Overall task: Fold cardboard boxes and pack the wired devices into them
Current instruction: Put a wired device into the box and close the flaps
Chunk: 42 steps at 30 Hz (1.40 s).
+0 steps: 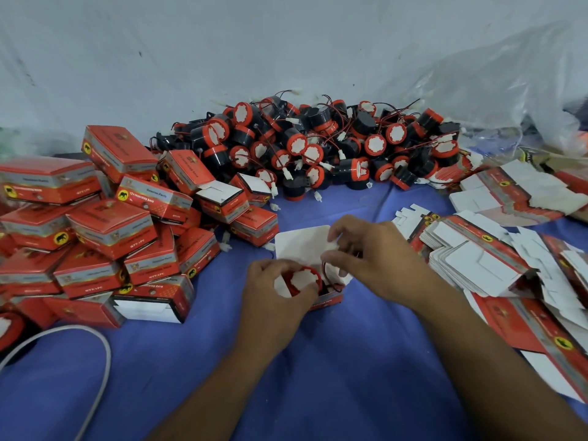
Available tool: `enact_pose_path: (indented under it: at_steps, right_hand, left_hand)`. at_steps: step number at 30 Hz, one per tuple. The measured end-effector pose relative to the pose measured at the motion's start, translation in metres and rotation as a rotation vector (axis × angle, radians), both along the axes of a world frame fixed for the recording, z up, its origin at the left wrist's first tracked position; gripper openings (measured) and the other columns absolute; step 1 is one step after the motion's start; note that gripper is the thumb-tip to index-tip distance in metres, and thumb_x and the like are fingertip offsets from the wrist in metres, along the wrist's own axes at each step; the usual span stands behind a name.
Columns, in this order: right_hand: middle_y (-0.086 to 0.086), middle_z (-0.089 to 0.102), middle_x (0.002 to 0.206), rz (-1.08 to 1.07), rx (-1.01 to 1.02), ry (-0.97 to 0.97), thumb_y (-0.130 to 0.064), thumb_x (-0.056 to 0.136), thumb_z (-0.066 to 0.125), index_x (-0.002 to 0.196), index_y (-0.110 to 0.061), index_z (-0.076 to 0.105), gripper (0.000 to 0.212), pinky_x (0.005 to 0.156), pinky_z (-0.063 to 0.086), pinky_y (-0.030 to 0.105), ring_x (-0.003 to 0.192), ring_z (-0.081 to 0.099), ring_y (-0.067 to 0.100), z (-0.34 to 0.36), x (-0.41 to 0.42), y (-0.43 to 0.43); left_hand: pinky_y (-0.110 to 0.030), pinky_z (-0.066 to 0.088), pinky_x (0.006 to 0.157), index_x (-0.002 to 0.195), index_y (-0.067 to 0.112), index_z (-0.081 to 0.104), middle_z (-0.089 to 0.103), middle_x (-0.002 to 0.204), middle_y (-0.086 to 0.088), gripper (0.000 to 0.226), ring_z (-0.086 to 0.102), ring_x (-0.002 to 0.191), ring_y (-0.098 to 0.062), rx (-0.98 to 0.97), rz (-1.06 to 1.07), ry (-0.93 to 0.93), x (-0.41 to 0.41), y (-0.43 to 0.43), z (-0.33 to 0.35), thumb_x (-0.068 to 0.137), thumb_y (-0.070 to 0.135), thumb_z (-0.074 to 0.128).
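Packed boxes (111,230) lie heaped at the left of the bench (318,361), probably tossed clear of the work. The left hand (273,291) curls round a device (302,278), seating it in the open box (327,299), whose lid stands back for access. The right hand (378,259) hovers half-curled over the wire (331,275), apparently to tuck it in, but I cannot tell if it pinches anything. Flat blanks (477,259) wait within reach on the right.

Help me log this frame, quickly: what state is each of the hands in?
Left hand: closed round the red-rimmed device, in the open box.
Right hand: fingers curled over the box; grip cannot be told.
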State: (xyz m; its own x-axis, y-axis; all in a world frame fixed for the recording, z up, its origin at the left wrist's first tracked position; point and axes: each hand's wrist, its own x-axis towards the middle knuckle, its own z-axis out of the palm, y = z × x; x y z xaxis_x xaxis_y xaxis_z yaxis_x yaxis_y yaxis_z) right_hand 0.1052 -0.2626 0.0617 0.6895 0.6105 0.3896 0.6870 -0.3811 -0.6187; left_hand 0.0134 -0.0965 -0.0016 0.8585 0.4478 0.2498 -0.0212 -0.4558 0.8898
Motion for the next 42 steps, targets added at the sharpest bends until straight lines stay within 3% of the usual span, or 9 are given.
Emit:
enact_pose_path:
  at_steps: [6,14,19,24,27,31,35,39,42]
  right_hand:
    - [0.0,0.06,0.072,-0.064,-0.244,-0.163,-0.034,0.092,0.068,0.089,-0.025,0.045,0.025,0.062,0.051,0.042,0.068,0.054,0.024,-0.009,-0.003,0.013]
    - [-0.012,0.037,0.057,-0.089,-0.167,-0.152,-0.017,0.088,0.064,0.088,-0.02,0.049,0.015,0.055,0.046,0.039,0.056,0.039,0.011,-0.01,-0.009,0.021]
    - [-0.007,0.052,0.076,-0.038,-0.254,-0.137,-0.012,0.091,0.064,0.092,-0.009,0.065,0.003,0.068,0.048,0.045,0.075,0.049,0.021,-0.014,-0.002,0.017]
    - [0.003,0.064,0.097,0.173,-0.424,-0.157,-0.021,0.107,0.044,0.114,-0.016,0.071,0.028,0.089,0.033,0.031,0.089,0.05,0.021,-0.01,-0.005,0.015]
    - [0.001,0.066,0.102,0.207,-0.486,-0.075,-0.025,0.109,0.038,0.112,-0.012,0.068,0.033,0.092,0.027,0.03,0.09,0.05,0.019,-0.006,-0.006,0.011]
    - [0.012,0.061,0.093,0.131,-0.44,-0.001,-0.017,0.106,0.043,0.096,-0.001,0.069,0.032,0.087,0.027,0.029,0.084,0.039,0.016,-0.007,-0.007,0.012]
    - [0.008,0.047,0.095,0.029,-0.413,-0.017,-0.025,0.103,0.051,0.105,-0.021,0.076,0.026,0.079,0.022,0.029,0.085,0.02,0.014,-0.012,-0.007,0.013]
    - [0.011,0.058,0.078,-0.107,-0.258,0.055,-0.017,0.093,0.068,0.079,-0.004,0.074,0.02,0.068,0.032,0.028,0.081,0.045,0.02,-0.015,0.002,0.014]
    - [-0.006,0.058,0.077,-0.219,-0.157,0.153,-0.019,0.085,0.078,0.073,-0.013,0.074,0.014,0.08,0.035,0.025,0.083,0.049,0.004,-0.024,0.006,0.018]
  left_hand:
    - [0.003,0.036,0.076,0.092,0.045,0.065,0.051,0.112,0.013,0.028,0.05,0.102,0.014,0.022,-0.031,-0.01,0.0,0.001,-0.001,0.076,0.027,0.077]
    - [0.005,0.033,0.079,0.087,0.049,0.061,0.049,0.112,0.016,0.034,0.045,0.103,0.018,0.068,-0.021,-0.016,0.0,0.002,-0.001,0.077,0.022,0.077]
    - [0.004,0.035,0.079,0.092,0.041,0.064,0.047,0.115,0.012,0.026,0.046,0.104,0.017,0.066,-0.02,-0.022,0.0,0.002,-0.002,0.078,0.025,0.078]
    - [0.004,0.034,0.078,0.097,0.032,0.061,0.047,0.115,0.004,0.033,0.044,0.103,0.019,0.069,0.021,-0.074,-0.002,0.0,-0.002,0.074,0.019,0.08]
    - [-0.001,0.038,0.078,0.109,0.027,0.049,0.04,0.115,0.006,0.053,0.045,0.105,0.005,0.012,0.102,-0.086,-0.003,-0.002,-0.005,0.069,0.021,0.083]
    - [-0.014,0.048,0.073,0.115,0.024,0.038,0.038,0.117,0.0,0.07,0.052,0.102,-0.013,-0.022,0.146,-0.145,-0.003,-0.003,-0.005,0.066,0.02,0.087]
    - [-0.012,0.047,0.068,0.118,0.028,0.034,0.045,0.115,-0.002,0.076,0.057,0.092,-0.003,-0.033,0.133,-0.202,-0.005,-0.005,-0.002,0.066,0.017,0.089]
    - [-0.024,0.053,0.074,0.118,0.031,0.038,0.052,0.112,0.007,0.069,0.063,0.093,-0.013,-0.041,0.021,-0.277,-0.008,-0.007,-0.002,0.072,0.013,0.087]
    - [-0.012,0.046,0.075,0.109,0.022,0.054,0.055,0.102,0.015,0.037,0.059,0.089,-0.01,0.159,-0.047,-0.32,-0.008,-0.006,-0.001,0.082,0.016,0.078]
